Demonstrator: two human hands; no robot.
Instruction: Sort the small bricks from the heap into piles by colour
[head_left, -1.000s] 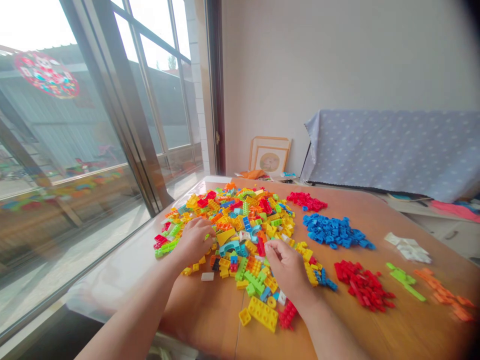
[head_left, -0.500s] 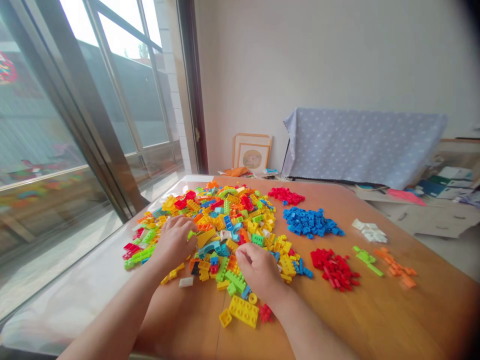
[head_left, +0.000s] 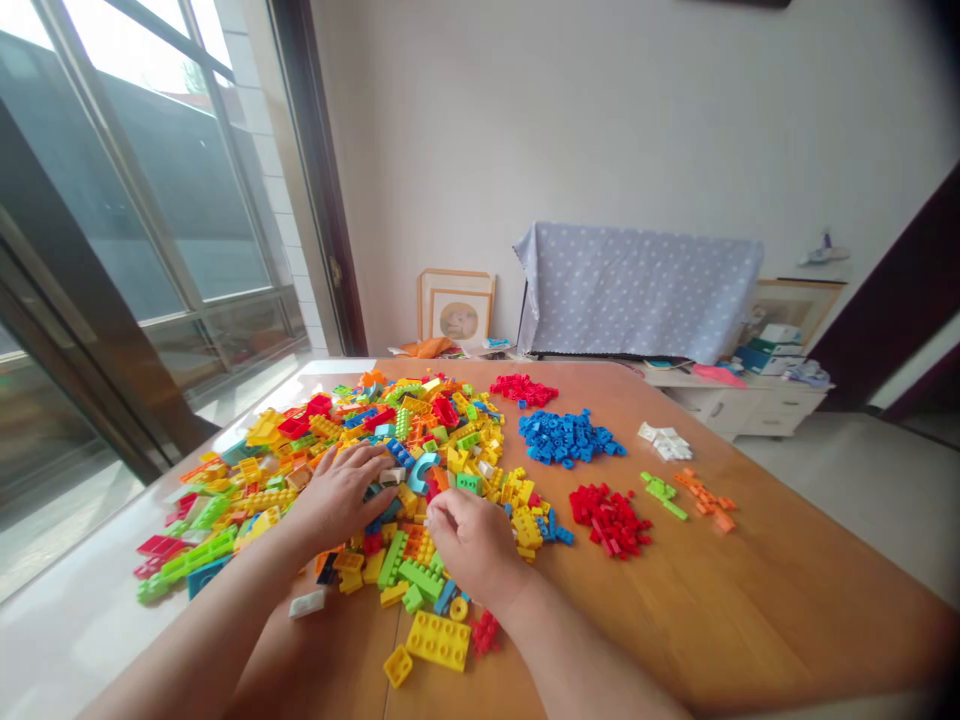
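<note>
My left hand (head_left: 343,497) rests on a large mixed pile of toy building bricks (head_left: 259,498), palm down with its fingers stretched out and apart. Beside its fingertips are a white brick (head_left: 391,476) and a light-blue curved brick (head_left: 422,471). To the right, over the pile's near right side, my right hand (head_left: 476,540) is closed, thumb against curled fingers; whatever it may hold is hidden. Below that hand lie a big yellow brick (head_left: 439,640), a small yellow brick (head_left: 397,665) and a little cluster of red pieces (head_left: 485,632).
Sorted heaps lie right of the pile on the wooden table (head_left: 750,620): blue pieces (head_left: 570,438), red pieces (head_left: 611,520), pinkish-red pieces (head_left: 523,390), white pieces (head_left: 664,441), green pieces (head_left: 663,495) and orange pieces (head_left: 706,500). A window (head_left: 180,180) stands at left.
The view has turned right, so everything sits further left. My left hand has moved rightward over the pile and its fingers have straightened. My right hand stays closed near the same spot.
</note>
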